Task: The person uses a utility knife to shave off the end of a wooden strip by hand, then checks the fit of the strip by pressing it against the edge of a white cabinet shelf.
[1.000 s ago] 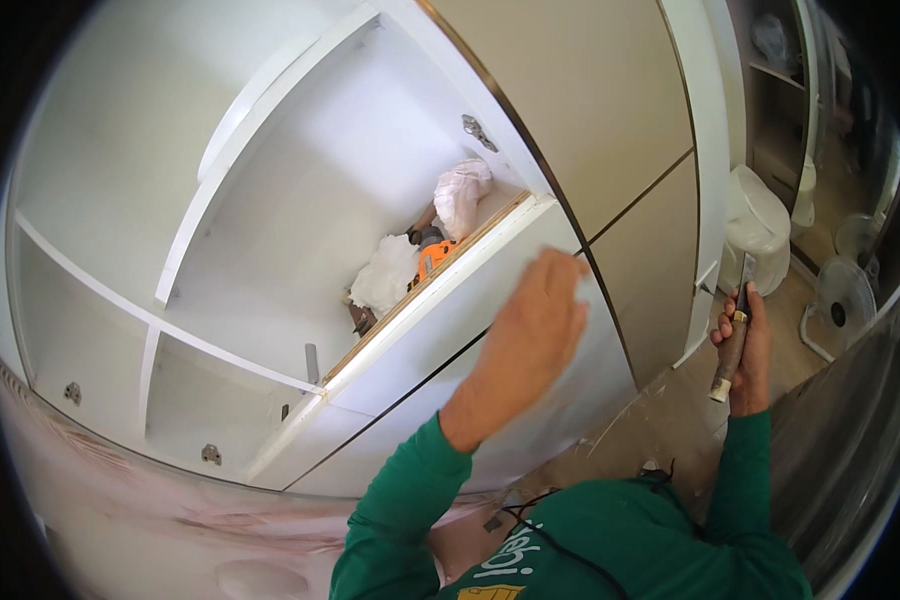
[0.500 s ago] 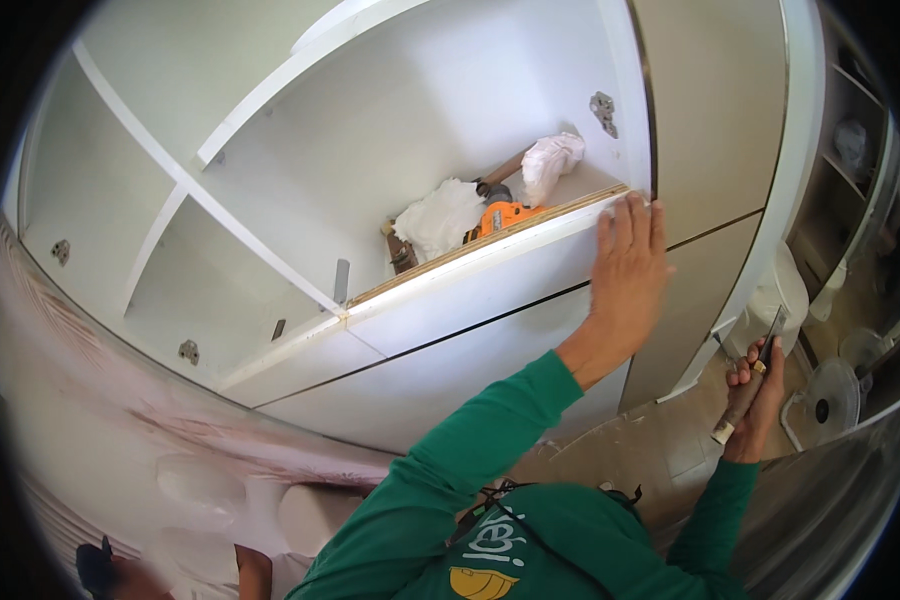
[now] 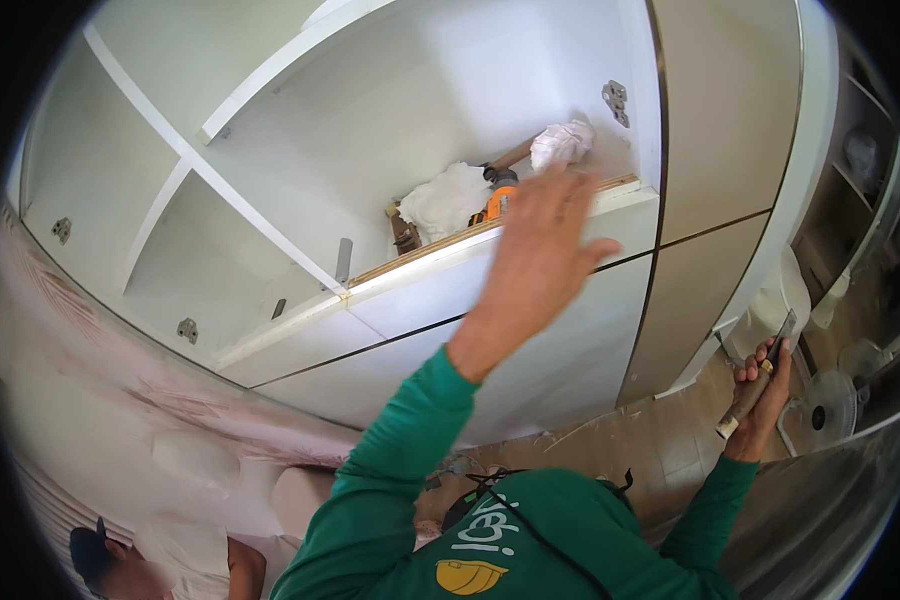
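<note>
My left hand is raised over the front edge of a white cabinet, its fingers stretched out and slightly blurred. It holds nothing; whether the palm touches the edge is hard to make out. Down at the right, my right hand grips a chisel by its worn wooden handle, metal blade pointing up. Just behind the left hand, inside the cabinet, lie an orange power tool, partly hidden, a crumpled white bundle and a smaller white bundle. A raw plywood strip runs along the opening.
Metal hinge plates are fixed to the cabinet's inner sides. Beige panels stand to the right. A fan is beyond my right hand. At the lower left is another person in a dark cap.
My left hand has slid leftward along the cabinet edge, from its right end to before the orange tool. My right hand keeps the chisel in nearly the same place.
</note>
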A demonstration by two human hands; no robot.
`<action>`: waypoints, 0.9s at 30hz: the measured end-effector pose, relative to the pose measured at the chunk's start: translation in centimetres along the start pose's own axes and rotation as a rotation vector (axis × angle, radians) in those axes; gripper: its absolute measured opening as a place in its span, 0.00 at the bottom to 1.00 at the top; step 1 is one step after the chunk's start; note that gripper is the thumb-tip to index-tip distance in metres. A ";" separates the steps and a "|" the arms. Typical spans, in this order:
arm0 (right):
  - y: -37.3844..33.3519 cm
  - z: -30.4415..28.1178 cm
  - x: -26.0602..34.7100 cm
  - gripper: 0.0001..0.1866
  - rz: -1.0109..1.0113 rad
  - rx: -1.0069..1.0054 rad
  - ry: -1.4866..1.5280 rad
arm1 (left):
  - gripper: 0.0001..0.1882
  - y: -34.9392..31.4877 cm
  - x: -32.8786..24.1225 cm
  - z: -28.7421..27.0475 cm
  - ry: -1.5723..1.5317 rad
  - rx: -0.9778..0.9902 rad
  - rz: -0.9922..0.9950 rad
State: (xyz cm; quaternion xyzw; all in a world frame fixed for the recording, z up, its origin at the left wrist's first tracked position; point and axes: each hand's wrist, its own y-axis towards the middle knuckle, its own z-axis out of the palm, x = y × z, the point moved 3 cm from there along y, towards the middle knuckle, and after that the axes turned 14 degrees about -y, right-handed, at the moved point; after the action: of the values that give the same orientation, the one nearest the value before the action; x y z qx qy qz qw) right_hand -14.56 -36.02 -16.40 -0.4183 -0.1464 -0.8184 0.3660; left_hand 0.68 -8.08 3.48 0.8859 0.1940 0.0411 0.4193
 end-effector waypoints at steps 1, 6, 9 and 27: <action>0.0 -0.2 -0.1 0.15 0.007 0.000 -0.005 | 0.23 -0.4 0.8 -1.1 0.186 0.001 -0.005; -0.1 0.0 -0.2 0.16 0.028 -0.018 -0.007 | 0.21 -2.0 5.3 -6.2 -0.074 0.214 -0.286; -0.2 0.7 -0.3 0.16 0.050 -0.003 -0.024 | 0.17 -1.9 6.0 -6.6 -0.133 0.268 -0.354; -1.5 2.7 -1.2 0.18 0.073 0.057 -0.033 | 0.12 -0.1 7.6 -4.7 -0.259 0.307 -0.683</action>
State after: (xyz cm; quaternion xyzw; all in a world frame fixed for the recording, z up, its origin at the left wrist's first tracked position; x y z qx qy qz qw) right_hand -13.61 -32.96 -15.61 -0.4260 -0.1602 -0.7931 0.4049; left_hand 6.60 -1.73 5.77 0.8206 0.4271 -0.2423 0.2924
